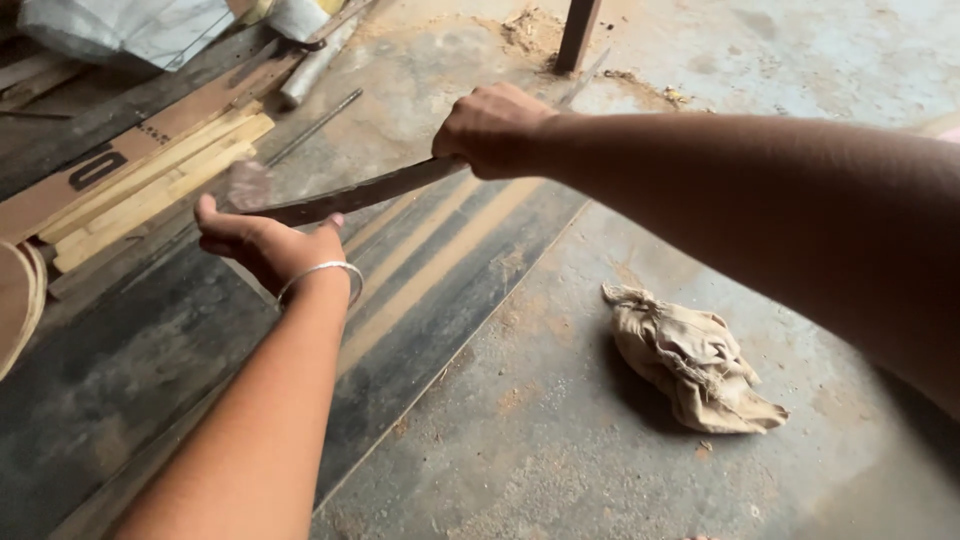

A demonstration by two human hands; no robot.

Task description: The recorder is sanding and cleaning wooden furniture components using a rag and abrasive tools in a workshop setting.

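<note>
My right hand [492, 130] is clenched around one end of a long, dark, flat metal blade [355, 195] that slants down to the left. My left hand [262, 243], with a silver bangle on the wrist, cups the blade's other end from below, thumb and fingers touching it. A blurred scrap [246, 184] sits just above the blade's left tip. Both arms reach over dark wooden planks [150, 350] lying on a dusty concrete floor [600, 430].
A crumpled tan rag [692, 358] lies on the concrete to the right. Pale wooden strips [150, 185] are stacked at the left beside a thin metal rod [312, 128] and a grey pipe [312, 68]. A rusty post [577, 35] stands at the top, with sawdust around it.
</note>
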